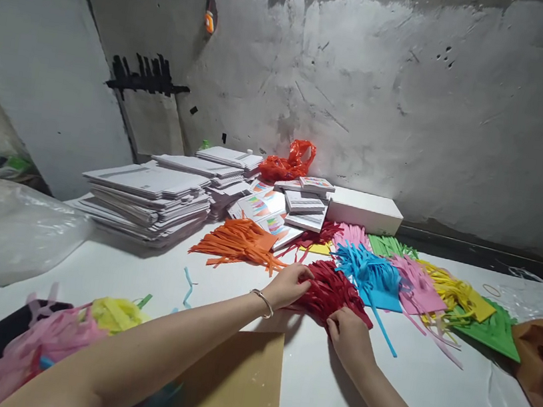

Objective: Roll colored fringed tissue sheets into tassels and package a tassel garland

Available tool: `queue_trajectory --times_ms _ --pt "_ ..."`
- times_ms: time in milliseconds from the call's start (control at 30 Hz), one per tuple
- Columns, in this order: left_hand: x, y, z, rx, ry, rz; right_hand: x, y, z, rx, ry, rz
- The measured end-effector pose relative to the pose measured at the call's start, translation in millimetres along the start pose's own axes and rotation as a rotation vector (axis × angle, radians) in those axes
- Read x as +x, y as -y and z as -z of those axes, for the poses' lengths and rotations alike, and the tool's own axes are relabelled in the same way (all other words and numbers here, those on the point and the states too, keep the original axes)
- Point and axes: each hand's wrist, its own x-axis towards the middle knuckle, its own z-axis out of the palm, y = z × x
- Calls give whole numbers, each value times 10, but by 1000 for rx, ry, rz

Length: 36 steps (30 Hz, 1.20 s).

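Note:
Both my hands are on a dark red bundle of fringed strips (330,292) lying on the white table. My left hand (289,285), with a bracelet at its wrist, has its fingers closed on the bundle's left side. On the near right edge, my right hand (351,339) pinches the same bundle; some of its fingertips are hidden. Just right of it lies a blue fringed bundle (367,274), its loose strips trailing forward. To the left is an orange fringed bundle (238,241). A tan board (245,388) lies in front of my hands, partly under my left forearm.
Pink (416,284), yellow (461,291) and green (490,332) bundles line the right side. Stacks of flat white boxes (151,193) stand back left, near a red plastic bag (290,162) and a long white box (365,211). Clear plastic sheeting (10,227) bulges at left.

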Motion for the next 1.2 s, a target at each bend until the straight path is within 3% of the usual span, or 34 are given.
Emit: queue_trajectory --times_ms 200,333,533,667,900,1200 --pt "-127 -169 9 50 -68 -247 -53 -114 21 211 20 -76" --pt "-227 -226 -44 120 -51 -386 -16 -204 32 347 111 -142" --pt "-260 -197 -70 230 -27 -507 82 -400 53 485 285 -201" --pt "-257 -182 -23 313 -26 -590 90 -474 63 565 312 -173" --pt "-342 -255 -124 484 168 -881 -60 -420 86 608 128 -112" --pt "-262 -356 -433 544 172 -760 -352 -251 205 651 -220 -149"
